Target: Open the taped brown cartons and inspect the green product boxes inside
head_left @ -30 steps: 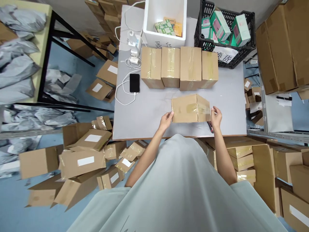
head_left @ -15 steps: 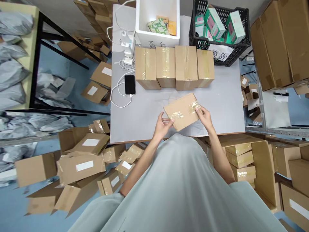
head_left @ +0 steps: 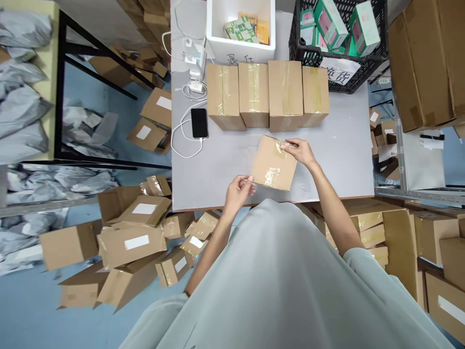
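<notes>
A flat-looking cardboard box (head_left: 267, 162) with strips of clear tape is held over the front part of the grey table (head_left: 225, 155). My left hand (head_left: 240, 193) pinches its lower left corner between thumb and fingers. At the upper right corner, my right hand (head_left: 301, 151) grips the box, with the thumb on the taped face and the fingers along the far edge. Just beyond it stands a row of several taped cardboard boxes, among them a tall carton (head_left: 285, 92). How thick the held box is cannot be made out.
A white foam box (head_left: 241, 52) and a black crate (head_left: 323, 55) of green-and-white packs stand at the back. A phone (head_left: 199, 123) on a cable lies to the left. Cartons crowd the floor on both sides, including an open carton (head_left: 401, 247) at right.
The held box has been turned and tilted, so its taped face shows larger. My right hand has shifted up to its far corner, while my left stays by the lower left. The view has moved slightly.
</notes>
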{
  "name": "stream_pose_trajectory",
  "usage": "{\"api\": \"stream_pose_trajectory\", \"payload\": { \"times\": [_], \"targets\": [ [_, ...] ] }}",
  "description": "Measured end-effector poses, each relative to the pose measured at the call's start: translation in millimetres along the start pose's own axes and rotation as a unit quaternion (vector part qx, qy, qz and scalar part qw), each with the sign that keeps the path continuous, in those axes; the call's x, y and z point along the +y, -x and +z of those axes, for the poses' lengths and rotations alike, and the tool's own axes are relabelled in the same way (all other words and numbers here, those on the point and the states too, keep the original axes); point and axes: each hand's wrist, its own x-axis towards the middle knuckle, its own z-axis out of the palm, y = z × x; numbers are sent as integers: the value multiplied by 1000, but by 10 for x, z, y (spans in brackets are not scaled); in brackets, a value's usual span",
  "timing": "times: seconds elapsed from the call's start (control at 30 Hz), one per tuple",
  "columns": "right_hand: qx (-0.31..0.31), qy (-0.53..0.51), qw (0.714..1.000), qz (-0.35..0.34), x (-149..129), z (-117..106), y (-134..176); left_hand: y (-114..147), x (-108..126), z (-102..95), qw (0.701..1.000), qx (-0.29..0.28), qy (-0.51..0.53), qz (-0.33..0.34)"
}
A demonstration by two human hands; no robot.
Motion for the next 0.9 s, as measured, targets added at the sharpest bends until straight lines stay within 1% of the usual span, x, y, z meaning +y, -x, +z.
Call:
{"api": "stream_pose_trajectory", "payload": {
  "times": [0.07, 0.1, 0.17, 0.2, 0.27, 0.37, 0.43, 0.5, 0.6, 0.67, 0.73, 0.8, 0.83, 0.9],
  "targets": [
    [64, 77, 995, -21, 24, -64, 62, 17, -23, 29, 999, -30, -11, 11],
    [83, 114, 989, -32, 36, -98, 109, 8, -49, 44, 999, -48, -15, 12],
    [101, 172, 979, -53, 64, -167, 216, -68, -130, 77, 997, -77, -20, 5],
    [105, 191, 974, -59, 83, -204, 267, -138, -182, 96, 997, -78, -22, -3],
    [118, 210, 969, -59, 126, -287, 345, -331, -291, 152, 998, -57, -31, -23],
    [147, 221, 964, -27, 178, -444, 433, -652, -426, 296, 997, -22, -53, -51],
    [168, 224, 960, -4, 173, -549, 549, -811, -480, 423, 996, -24, -63, -59],
    [190, 223, 956, -2, 129, -613, 768, -901, -512, 551, 995, -38, -67, -61],
    [206, 202, 957, -18, 28, -578, 1253, -923, -541, 714, 995, -60, -57, -57],
    [188, 171, 967, -3, -16, -490, 1569, -892, -554, 795, 995, -67, -44, -56],
    [182, 141, 973, 26, -19, -398, 1787, -846, -562, 840, 996, -69, -33, -55],
    [184, 111, 975, 50, 14, -329, 1876, -798, -563, 820, 997, -61, -27, -47],
    [183, 96, 977, 59, 39, -301, 1875, -777, -563, 776, 998, -51, -27, -39],
    [166, 62, 982, 71, 99, -233, 1808, -740, -565, 611, 999, -18, -31, -20]
  ]
}}
